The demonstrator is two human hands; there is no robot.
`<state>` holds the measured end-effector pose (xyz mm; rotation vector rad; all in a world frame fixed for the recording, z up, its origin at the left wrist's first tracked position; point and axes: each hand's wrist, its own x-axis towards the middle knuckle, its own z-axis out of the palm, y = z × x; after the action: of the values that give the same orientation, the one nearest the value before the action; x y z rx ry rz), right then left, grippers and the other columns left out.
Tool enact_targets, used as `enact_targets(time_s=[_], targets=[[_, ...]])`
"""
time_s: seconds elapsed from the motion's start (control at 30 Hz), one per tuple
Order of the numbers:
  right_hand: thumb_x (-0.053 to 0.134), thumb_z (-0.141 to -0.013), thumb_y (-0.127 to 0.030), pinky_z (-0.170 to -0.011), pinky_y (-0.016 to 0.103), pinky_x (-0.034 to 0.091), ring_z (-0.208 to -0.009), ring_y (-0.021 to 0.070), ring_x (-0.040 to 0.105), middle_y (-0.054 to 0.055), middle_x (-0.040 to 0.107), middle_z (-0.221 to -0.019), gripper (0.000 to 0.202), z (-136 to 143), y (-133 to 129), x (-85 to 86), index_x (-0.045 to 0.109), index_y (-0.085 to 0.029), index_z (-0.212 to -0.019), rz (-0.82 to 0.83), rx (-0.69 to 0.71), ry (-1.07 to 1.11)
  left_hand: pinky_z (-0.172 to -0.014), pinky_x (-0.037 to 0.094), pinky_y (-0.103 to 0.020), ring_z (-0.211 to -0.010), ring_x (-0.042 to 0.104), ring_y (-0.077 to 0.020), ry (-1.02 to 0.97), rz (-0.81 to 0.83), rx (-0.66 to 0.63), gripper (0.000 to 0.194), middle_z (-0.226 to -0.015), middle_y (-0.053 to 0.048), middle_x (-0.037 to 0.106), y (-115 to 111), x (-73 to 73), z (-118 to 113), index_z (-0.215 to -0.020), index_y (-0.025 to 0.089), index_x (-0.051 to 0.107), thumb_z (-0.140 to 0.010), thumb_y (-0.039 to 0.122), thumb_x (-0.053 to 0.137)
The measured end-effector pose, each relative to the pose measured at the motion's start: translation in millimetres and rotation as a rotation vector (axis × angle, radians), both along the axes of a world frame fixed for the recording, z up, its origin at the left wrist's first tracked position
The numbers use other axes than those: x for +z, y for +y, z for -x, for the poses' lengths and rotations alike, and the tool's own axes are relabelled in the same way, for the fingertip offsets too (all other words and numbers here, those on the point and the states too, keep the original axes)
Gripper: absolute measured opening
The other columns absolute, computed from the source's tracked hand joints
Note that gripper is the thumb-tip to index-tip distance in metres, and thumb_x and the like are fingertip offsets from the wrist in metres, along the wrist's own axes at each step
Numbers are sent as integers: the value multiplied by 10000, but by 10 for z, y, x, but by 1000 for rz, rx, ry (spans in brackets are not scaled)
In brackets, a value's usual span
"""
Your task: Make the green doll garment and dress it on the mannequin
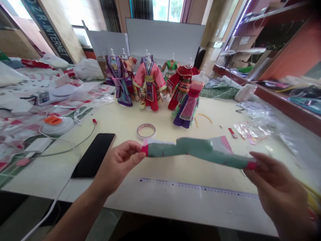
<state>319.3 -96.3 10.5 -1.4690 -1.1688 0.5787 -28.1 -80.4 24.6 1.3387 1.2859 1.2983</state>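
A small green doll garment [198, 150] with pink-red cuffs stretches between my two hands above the table. Its left cuff is pinched between the thumb and fingers of my left hand [122, 160]. My right hand [273, 177] grips the cuff at the other end. Behind the green cloth a pale grey piece with a pink edge sticks up. Below the garment a ruler strip [188, 185] lies on the table, and a roll of tape [146, 131] sits just beyond it. Left of my left hand lies a black phone [94, 155].
Several doll stands in colourful robes [150, 82] stand at the back, the nearest in a purple skirt [184, 112]. A white cable [67, 152] runs along the left. Clear plastic bags [263, 115] and fabric scraps [232, 133] lie on the right, beside a wooden shelf [288, 103].
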Motion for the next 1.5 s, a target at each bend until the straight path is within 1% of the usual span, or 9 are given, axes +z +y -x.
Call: enact_targets(time_s=[0.17,0.3,0.57,0.67,0.77,0.87,1.1,1.3,1.5], targets=[[729,-602,-396,-679,357,587,-791,272,669,64,680,-855,531,-312,-377,-475,569,-268,-1092,335,162,-44,-621,485,-220,-690,612,-137,277,174,-93,130,-710,5,650,-398,-262,19,-757,197,616,-781,324,603],[684,-650,-423,-692,322,585,-808,250,676,58,689,-888,549,-411,-442,-598,522,-235,-1140,397,215,-144,-664,494,-240,-747,620,-152,457,136,-48,148,-778,-2,658,-515,-402,-39,-767,207,613,-811,334,551],[498,-751,-386,-480,319,488,-721,231,628,86,635,-1006,459,-167,-420,-474,491,-255,-1191,282,99,-830,-788,462,-353,-769,600,-188,803,-168,77,100,-729,0,634,-577,-588,-136,-778,214,585,-818,290,535],[463,-793,-327,-508,312,476,-945,274,584,102,579,-1114,367,79,-429,-330,516,-251,-1149,117,39,-853,-787,457,-343,-749,601,-178,826,-205,62,93,-728,5,636,-585,-611,-141,-790,214,579,-825,281,525],[483,-832,-274,-743,390,478,-945,259,571,80,613,-1000,241,390,-375,-200,556,-259,-1062,-57,288,-843,-785,452,-339,-756,600,-177,830,-206,50,83,-751,3,643,-592,-635,-130,-804,215,577,-826,277,527],[473,-860,-240,-783,413,434,-857,232,561,73,616,-914,173,668,-274,-144,573,-224,-1000,-51,482,-906,-782,443,-341,-782,595,-185,829,-231,53,64,-764,-1,645,-599,-667,-119,-821,217,572,-823,270,537],[455,-855,-152,-662,357,392,-748,200,478,57,534,-771,135,922,-261,-238,551,-177,-763,4,643,-953,-788,430,-339,-802,587,-185,828,-264,33,42,-769,-3,645,-610,-706,-113,-841,211,567,-826,226,531],[470,-833,-90,-755,365,397,-854,208,495,81,554,-919,109,899,-342,-298,540,-169,-857,-125,624,-881,-781,418,-347,-787,567,-185,840,-281,28,32,-765,-10,627,-612,-715,-116,-859,206,544,-833,200,526],[489,-846,-201,-702,365,399,-797,213,498,77,565,-868,114,983,-229,-307,572,-168,-917,0,527,-993,-772,404,-344,-773,548,-181,837,-294,18,37,-754,-7,616,-608,-707,-129,-858,197,539,-828,176,542]])
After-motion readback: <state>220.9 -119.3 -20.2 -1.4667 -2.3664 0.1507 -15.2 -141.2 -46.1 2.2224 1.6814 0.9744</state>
